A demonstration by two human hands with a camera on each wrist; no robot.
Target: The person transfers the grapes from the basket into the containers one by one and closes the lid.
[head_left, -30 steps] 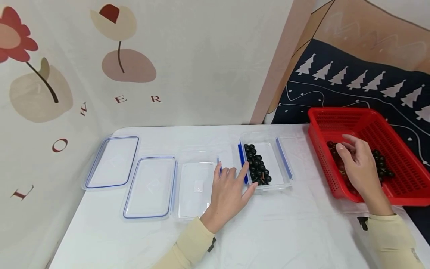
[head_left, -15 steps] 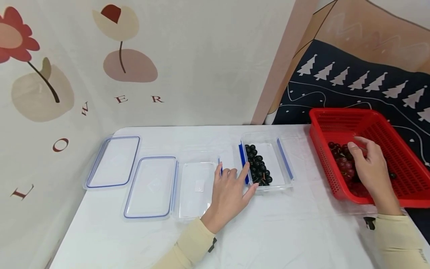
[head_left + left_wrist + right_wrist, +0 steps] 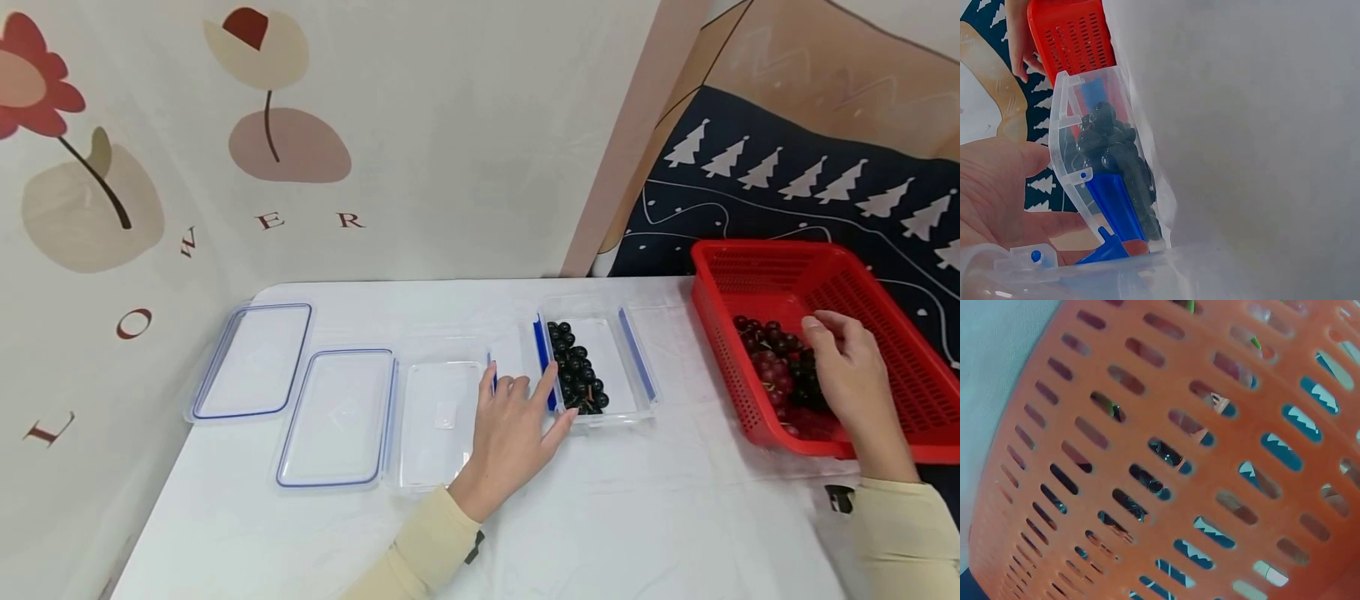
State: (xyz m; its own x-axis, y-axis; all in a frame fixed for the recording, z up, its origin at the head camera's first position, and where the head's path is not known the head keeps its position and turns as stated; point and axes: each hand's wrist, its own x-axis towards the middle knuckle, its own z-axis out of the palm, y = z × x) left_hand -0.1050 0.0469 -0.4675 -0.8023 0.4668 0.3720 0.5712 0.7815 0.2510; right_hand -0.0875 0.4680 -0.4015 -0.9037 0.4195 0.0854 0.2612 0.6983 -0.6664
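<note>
Nearest me, my left hand [image 3: 517, 437] lies on the white worktop [image 3: 600, 517], forearm coming in from the bottom edge, fingers straight and relaxed and holding nothing; its fingertips rest against the blue clip on the left side of the clear container [image 3: 596, 367] that holds a bunch of dark grapes [image 3: 576, 368]. The left wrist view shows that same container wall and clip right against my fingers [image 3: 997, 187]. Just left of that hand sits an empty clear container [image 3: 438, 421], then two blue-rimmed lids [image 3: 337, 417], one further back toward the wall. There is bare worktop in front of the hand and between the grape container and the red basket [image 3: 825, 283], which sits at the right edge of the worktop. My right hand [image 3: 851, 379] reaches over the basket's near rim, fingers curled down onto the red and dark grapes in the basket [image 3: 772, 362]; I cannot tell whether it grips any. The right wrist view shows only the basket's slotted wall [image 3: 1166, 456] close up. Behind everything hang the flower-print backdrop [image 3: 300, 150] and a tree-patterned cloth [image 3: 787, 175].
</note>
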